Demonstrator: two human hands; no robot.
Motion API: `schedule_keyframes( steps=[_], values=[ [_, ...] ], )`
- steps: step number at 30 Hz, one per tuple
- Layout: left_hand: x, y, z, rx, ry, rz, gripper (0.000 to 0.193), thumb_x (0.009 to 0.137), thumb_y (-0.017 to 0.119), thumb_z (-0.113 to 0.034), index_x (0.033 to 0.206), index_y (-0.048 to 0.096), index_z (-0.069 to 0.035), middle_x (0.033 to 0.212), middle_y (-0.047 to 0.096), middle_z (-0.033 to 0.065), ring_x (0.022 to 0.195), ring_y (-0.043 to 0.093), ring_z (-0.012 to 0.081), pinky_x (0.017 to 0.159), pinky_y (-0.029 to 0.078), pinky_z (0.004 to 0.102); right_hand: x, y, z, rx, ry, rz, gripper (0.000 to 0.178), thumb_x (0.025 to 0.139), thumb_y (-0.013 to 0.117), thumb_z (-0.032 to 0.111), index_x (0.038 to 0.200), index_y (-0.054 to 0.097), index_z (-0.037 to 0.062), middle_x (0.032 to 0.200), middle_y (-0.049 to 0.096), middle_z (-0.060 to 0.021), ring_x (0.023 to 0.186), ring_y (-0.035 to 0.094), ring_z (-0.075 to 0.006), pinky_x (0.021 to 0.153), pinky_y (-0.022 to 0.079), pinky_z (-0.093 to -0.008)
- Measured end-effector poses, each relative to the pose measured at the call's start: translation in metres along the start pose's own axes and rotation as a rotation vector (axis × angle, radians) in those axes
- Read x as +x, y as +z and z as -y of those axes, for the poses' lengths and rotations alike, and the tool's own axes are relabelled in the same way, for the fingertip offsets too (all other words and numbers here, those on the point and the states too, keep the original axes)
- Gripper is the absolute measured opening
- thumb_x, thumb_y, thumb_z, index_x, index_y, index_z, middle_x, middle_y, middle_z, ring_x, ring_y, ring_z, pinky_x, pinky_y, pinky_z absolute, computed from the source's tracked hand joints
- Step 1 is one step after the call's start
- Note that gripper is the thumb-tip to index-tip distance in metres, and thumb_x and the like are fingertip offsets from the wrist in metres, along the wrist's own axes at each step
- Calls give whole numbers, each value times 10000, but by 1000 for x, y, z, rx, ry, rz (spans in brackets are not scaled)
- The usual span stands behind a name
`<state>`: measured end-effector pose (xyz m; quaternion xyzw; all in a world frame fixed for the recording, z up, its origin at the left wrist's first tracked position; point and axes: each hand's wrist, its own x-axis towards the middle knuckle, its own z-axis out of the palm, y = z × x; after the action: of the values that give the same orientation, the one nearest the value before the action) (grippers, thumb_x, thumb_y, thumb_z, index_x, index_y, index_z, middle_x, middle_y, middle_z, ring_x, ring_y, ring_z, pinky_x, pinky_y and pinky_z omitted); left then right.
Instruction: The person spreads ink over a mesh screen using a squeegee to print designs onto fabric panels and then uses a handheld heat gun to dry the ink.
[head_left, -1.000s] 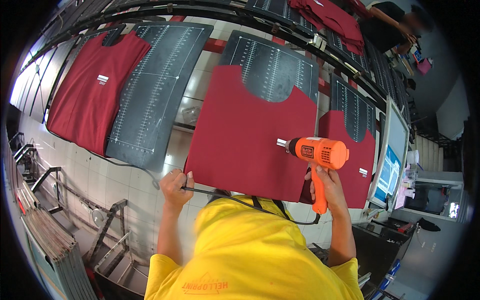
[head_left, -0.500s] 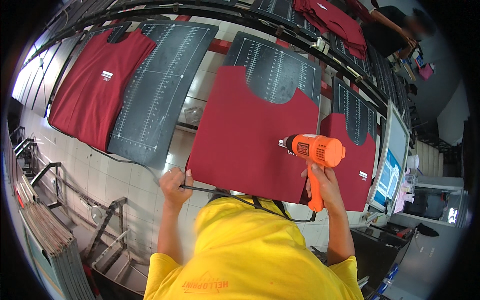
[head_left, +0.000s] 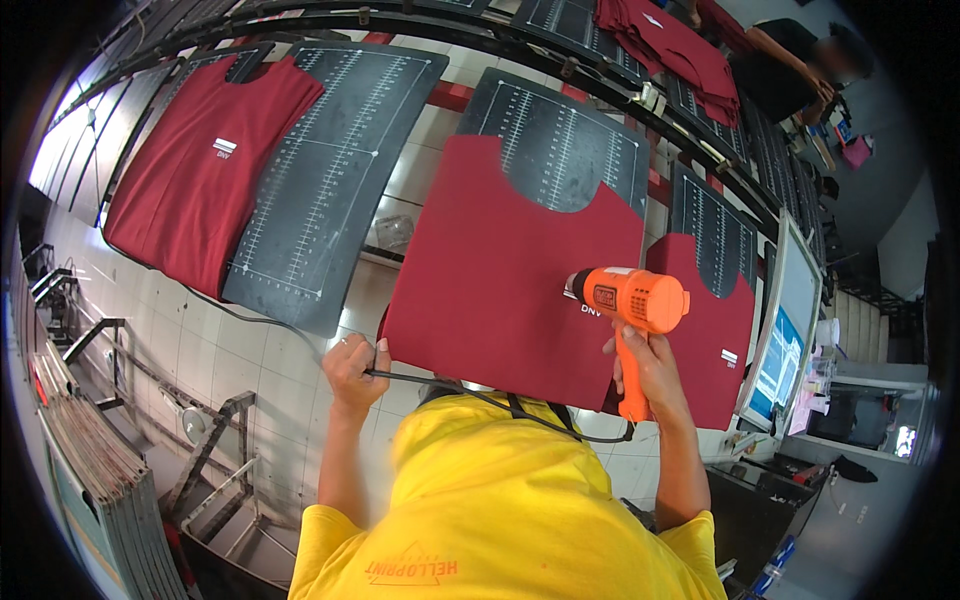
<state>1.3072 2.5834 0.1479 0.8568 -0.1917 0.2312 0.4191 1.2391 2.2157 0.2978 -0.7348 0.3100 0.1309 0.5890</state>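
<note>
In my right hand [head_left: 652, 372] is an orange heat gun [head_left: 640, 298], gripped by its handle. Its dark nozzle points left, over the small white print [head_left: 590, 309] on a dark red shirt [head_left: 500, 255]. That shirt lies flat on a dark board [head_left: 560, 110] marked with white scales. My left hand [head_left: 356, 368] is closed round the black power cord [head_left: 440, 381], left of the shirt's lower corner. The cord sags across my front to the base of the heat gun's handle. The nozzle hides part of the print.
Another printed red shirt [head_left: 205, 180] lies to the left beside a bare marked board [head_left: 330, 170]; a third [head_left: 690, 320] is at the right. A framed screen [head_left: 782, 335] stands farther right. Stacked frames [head_left: 105, 480] fill the lower left. Someone [head_left: 790, 75] stands at the far right.
The shirts and boards have shifted slightly right and down in view. The heat gun's nozzle now covers less of the print's lettering. Both hands keep their hold.
</note>
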Motion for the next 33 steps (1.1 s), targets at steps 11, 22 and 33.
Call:
schedule_keyframes(
  steps=[11,22,33],
  values=[
    [0,7,0,-16,8,13,397,741,701,47,571,364,-76,533,377,66,444,376,243,441,273,372,-10,-11,-11,7,16,5,390,1004,532,308,1216,529,-19,873,614,-92,550,561,-109,439,478,-258],
    [5,10,-2,-8,21,38,403,754,704,36,572,363,-78,528,373,67,440,377,244,441,271,374,-17,-18,-15,65,31,-47,356,1011,529,301,1218,542,12,879,623,-73,542,564,-99,454,483,-255],
    [3,15,-6,20,43,102,359,720,723,4,580,402,-74,548,418,78,454,406,267,443,322,372,-29,-25,-25,102,27,-96,371,1007,523,322,1207,533,9,877,625,-83,567,572,-111,430,472,-265]
  ],
)
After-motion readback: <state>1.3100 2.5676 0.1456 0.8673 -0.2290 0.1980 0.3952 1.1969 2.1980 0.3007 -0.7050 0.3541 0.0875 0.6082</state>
